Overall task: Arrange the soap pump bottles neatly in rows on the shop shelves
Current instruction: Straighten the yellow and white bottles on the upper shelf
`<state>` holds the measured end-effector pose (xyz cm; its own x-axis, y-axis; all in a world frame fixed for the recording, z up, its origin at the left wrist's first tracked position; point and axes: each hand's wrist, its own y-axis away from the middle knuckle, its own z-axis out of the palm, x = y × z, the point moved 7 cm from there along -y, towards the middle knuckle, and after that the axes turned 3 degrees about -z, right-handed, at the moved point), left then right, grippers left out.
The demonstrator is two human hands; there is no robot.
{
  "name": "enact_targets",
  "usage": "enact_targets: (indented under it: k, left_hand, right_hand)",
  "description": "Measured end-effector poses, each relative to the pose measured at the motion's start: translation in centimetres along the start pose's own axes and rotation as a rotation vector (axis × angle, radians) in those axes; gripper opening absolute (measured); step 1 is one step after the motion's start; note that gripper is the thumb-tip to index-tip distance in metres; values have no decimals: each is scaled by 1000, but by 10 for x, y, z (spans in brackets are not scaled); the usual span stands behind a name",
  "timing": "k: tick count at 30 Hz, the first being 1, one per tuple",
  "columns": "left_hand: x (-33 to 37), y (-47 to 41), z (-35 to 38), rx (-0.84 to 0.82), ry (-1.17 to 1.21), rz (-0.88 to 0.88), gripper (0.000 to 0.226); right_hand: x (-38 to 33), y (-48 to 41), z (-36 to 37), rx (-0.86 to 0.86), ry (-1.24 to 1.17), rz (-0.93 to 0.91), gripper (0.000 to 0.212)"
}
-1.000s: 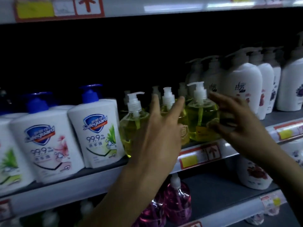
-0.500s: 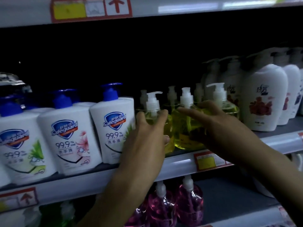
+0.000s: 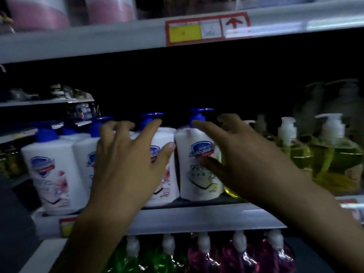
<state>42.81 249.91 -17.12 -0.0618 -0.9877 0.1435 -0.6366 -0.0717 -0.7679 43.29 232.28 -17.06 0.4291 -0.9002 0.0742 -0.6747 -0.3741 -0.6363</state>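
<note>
Several white Safeguard pump bottles with blue pumps stand in a row on the middle shelf. My left hand is spread, fingers apart, in front of the white bottle with the pink flower label. My right hand reaches around the right side of the white bottle with the green label, fingers apart, thumb across its front. Whether either hand touches a bottle is blurred. Yellow clear pump bottles stand in a row to the right.
The upper shelf carries a red and yellow price tag and pink-and-white packs. On the lower shelf stand green bottles and pink bottles. Another aisle's shelves show at the far left.
Both hands have left the yellow bottles and moved left to the white Safeguard bottles. The view has swung left and closer.
</note>
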Motion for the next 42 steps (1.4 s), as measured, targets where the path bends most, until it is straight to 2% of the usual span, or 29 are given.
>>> enact_targets:
  k: [5, 8, 13, 18, 22, 26, 29, 31, 34, 38, 42]
  left_hand:
    - [-3, -15, 15, -127, -53, 58, 67]
    - [0, -26, 18, -163, -77, 93, 62]
    - [6, -34, 22, -167, -14, 113, 52]
    - [5, -38, 20, -175, -7, 152, 46]
    - [6, -32, 19, -162, -33, 156, 54]
    - [5, -32, 22, -173, -47, 136, 59]
    - [0, -26, 23, -174, -109, 117, 67]
    - [-1, -22, 22, -164, -117, 137, 64]
    - [0, -24, 24, -204, -48, 158, 56]
    - [1, -25, 22, -247, 11, 209, 54]
    - [-1, -26, 20, -239, -26, 222, 56]
  right_hand:
    - [-10, -32, 27, -160, -24, 9, 77]
    - [-5, -49, 34, -224, -49, 29, 72]
    - [-5, -60, 41, -230, -72, 15, 63]
    - [-2, -64, 36, -216, -83, -10, 70]
    - [-4, -56, 33, -197, -45, -17, 72]
    - [-3, -55, 33, -256, -108, -21, 69]
    - [3, -43, 34, -263, -102, 3, 80]
    - [1, -35, 32, -222, -34, -8, 83]
    - [-1, -37, 29, -221, 4, -23, 79]
    - [-2, -39, 21, -254, -29, -50, 59]
    - [-4, -41, 24, -279, 5, -20, 60]
